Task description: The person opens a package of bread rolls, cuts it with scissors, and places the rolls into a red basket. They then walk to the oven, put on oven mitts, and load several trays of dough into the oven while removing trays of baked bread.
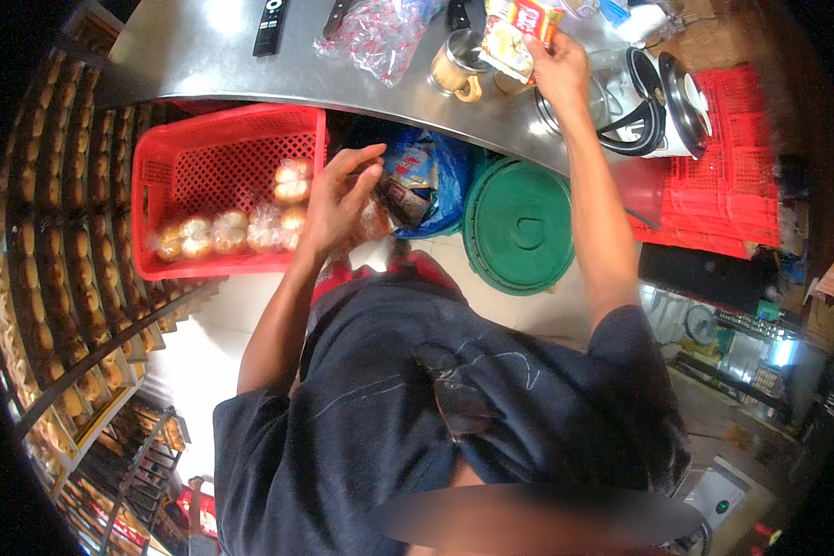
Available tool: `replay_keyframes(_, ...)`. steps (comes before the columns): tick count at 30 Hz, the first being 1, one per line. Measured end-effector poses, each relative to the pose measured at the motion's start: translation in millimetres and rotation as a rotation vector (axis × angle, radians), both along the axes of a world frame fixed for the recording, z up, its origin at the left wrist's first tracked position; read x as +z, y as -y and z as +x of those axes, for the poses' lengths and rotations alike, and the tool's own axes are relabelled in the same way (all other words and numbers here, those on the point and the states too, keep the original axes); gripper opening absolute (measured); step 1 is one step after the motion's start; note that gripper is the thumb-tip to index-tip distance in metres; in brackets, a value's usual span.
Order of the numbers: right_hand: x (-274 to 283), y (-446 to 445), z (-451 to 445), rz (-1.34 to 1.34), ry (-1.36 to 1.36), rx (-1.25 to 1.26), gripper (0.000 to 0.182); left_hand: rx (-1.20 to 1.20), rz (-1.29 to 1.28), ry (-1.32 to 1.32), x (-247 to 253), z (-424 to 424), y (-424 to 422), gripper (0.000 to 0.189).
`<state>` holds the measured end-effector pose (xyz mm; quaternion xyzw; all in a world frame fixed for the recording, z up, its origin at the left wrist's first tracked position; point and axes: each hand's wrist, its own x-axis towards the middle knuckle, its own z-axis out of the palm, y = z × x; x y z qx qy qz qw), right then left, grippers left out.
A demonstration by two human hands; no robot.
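My right hand (561,68) grips a printed foil sachet (518,35) above the steel table (181,52). Just left of the sachet stands a mug (453,66) with a wood-look body and handle. My left hand (344,194) hangs in the air between the red plastic crate (229,118) and the bin with a blue liner; its fingers are apart and hold nothing. Inside the crate lie several bagged bread rolls (229,229). A crumpled clear plastic bag (382,38) rests on the table, with a black remote control (270,28) to its left.
An electric kettle (657,104) stands at the table's right. Below are a liner-covered bin (448,187) with wrappers and a green round lid (521,226). Red crates (726,167) are stacked at right. Bread racks (76,243) line the left; another person's arm (194,507) shows lower left.
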<state>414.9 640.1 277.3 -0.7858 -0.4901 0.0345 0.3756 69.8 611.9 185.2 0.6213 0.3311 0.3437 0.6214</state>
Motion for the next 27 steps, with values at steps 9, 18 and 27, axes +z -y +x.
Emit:
replay_keyframes(9,23,-42,-22,-0.315,0.307,0.179,0.029,0.142,0.057,-0.045,-33,-54,3,0.031)
replay_keyframes(18,45,-62,-48,-0.448,0.351,0.189,0.031,0.225,0.041,-0.072,-53,-73,9,0.03)
replay_keyframes(27,45,-60,-53,-0.469,0.33,0.141,0.033,0.219,0.058,-0.098,-58,-80,4,0.031)
